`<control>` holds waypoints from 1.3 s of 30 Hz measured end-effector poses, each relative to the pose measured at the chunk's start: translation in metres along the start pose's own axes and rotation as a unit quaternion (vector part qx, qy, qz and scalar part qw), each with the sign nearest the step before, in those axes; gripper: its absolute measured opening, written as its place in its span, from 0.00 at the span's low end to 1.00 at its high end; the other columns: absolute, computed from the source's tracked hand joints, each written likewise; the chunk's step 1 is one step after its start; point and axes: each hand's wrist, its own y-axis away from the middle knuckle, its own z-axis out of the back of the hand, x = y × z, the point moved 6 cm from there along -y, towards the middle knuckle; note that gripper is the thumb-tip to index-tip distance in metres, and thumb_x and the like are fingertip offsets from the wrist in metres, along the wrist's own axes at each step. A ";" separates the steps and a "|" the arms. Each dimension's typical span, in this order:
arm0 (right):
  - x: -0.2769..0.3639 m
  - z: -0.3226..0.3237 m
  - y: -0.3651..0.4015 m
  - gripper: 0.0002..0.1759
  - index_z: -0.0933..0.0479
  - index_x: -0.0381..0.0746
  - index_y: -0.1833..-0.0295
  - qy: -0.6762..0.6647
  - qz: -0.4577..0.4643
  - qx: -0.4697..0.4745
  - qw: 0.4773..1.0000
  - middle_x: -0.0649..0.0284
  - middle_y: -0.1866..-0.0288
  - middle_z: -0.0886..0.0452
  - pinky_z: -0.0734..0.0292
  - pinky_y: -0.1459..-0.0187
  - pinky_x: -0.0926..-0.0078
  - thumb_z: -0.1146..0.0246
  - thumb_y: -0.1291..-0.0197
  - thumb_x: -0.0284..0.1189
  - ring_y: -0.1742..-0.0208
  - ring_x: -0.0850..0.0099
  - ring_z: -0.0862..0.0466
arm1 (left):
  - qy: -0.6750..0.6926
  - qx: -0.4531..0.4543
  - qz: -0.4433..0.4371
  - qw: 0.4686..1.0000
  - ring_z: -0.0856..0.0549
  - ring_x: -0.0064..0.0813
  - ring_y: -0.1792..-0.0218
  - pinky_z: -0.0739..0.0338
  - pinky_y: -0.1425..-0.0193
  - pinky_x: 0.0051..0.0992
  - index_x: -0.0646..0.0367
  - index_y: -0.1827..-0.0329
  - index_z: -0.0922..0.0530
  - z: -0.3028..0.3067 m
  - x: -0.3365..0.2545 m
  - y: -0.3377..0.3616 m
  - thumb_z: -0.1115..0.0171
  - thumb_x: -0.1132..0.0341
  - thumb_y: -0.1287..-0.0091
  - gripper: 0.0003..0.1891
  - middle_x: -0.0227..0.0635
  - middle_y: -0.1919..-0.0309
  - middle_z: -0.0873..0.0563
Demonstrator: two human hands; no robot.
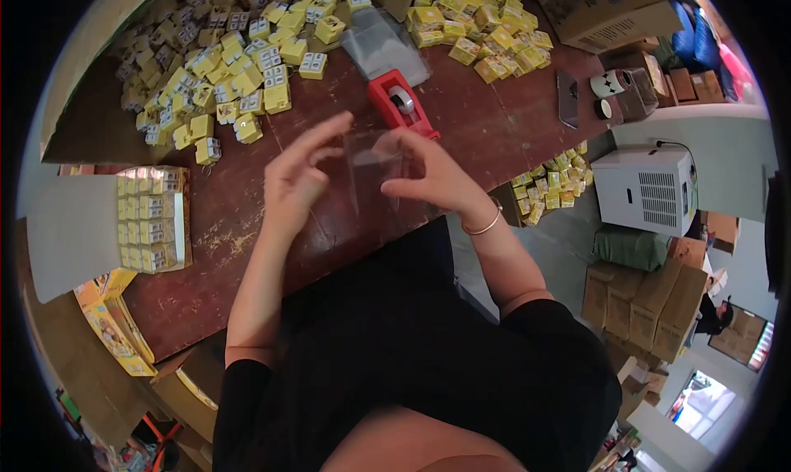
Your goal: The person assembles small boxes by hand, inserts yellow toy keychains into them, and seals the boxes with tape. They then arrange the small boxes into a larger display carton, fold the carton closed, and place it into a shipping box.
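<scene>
You are holding your left hand (292, 183) with thumb and fingers apart beside a clear plastic sleeve (364, 165) above the red tabletop (227, 249). Your right hand (435, 175) is curving around the sleeve's other side, thumb and forefinger parted, though blur hides whether it is gripping. Just beyond, a red tape dispenser (385, 90) is sitting near stacked clear plastic sleeves (377, 43), between piles of small yellow boxes (245, 79).
</scene>
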 end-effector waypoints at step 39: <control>-0.074 -0.029 -0.056 0.45 0.34 0.47 0.28 0.381 0.098 0.026 0.919 0.57 0.30 0.33 0.35 0.31 0.63 0.24 0.55 0.26 0.28 0.59 0.35 | 0.288 -0.153 0.234 0.916 0.20 0.40 0.41 0.23 0.49 0.28 0.53 0.30 0.36 0.061 0.064 0.089 0.43 0.51 0.30 0.29 0.48 0.38 0.22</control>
